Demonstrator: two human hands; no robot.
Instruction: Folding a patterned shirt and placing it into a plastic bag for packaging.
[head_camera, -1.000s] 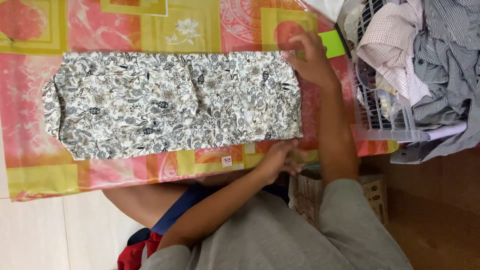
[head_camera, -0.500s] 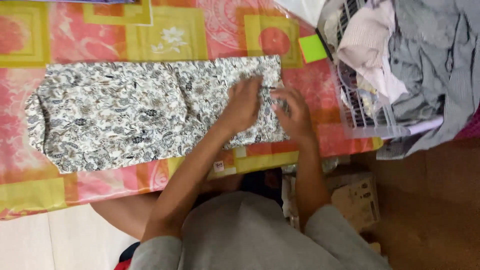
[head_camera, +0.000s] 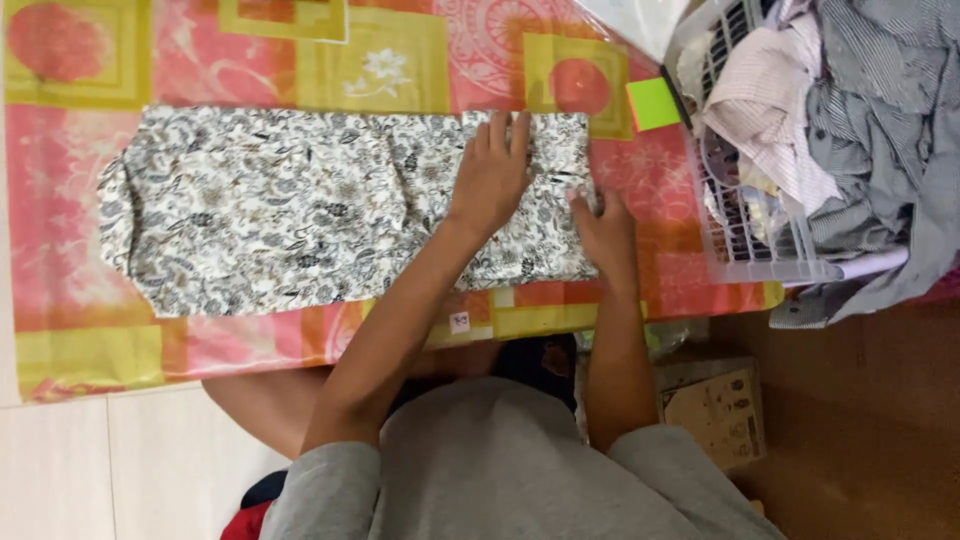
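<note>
Left hand (head_camera: 492, 175): flat and fully spread, palm down on the patterned garment (head_camera: 300, 210), fingers pointing away from the person toward the far edge of the cloth; it grips nothing, only presses.
Right hand (head_camera: 603, 232): resting at the garment's right-hand end, fingers loosely curled at the edge of the fabric (whether they pinch the cloth or merely touch it, I cannot tell).
Garment position: laid flat on the desk (head_camera: 80, 340), on a pink, orange and yellow printed cover, roughly in the middle of it.
Long axis: runs left to right across the view, crosswise to both forearms; the far end reaches well out to the person's left.
Which way it lies from the hands: nearly all of the cloth stretches leftward from the left hand; only a short strip lies between the two hands.
Nearer hand: the right is at the very end of the garment, the left a little inboard of it; neither is near the far left end.
Gap between hands: near each other, not touching.
Laundry basket (head_camera: 745, 255): white plastic, just beside the desk on the person's right, heaped with striped and plain clothes (head_camera: 850, 130) (some spilling over the rim).
Green sticky note (head_camera: 652, 103): on the desk cover, beyond the right hand, beside the basket.
Cardboard box (head_camera: 715, 405): on the floor below the desk edge, beside the person's right arm.
</note>
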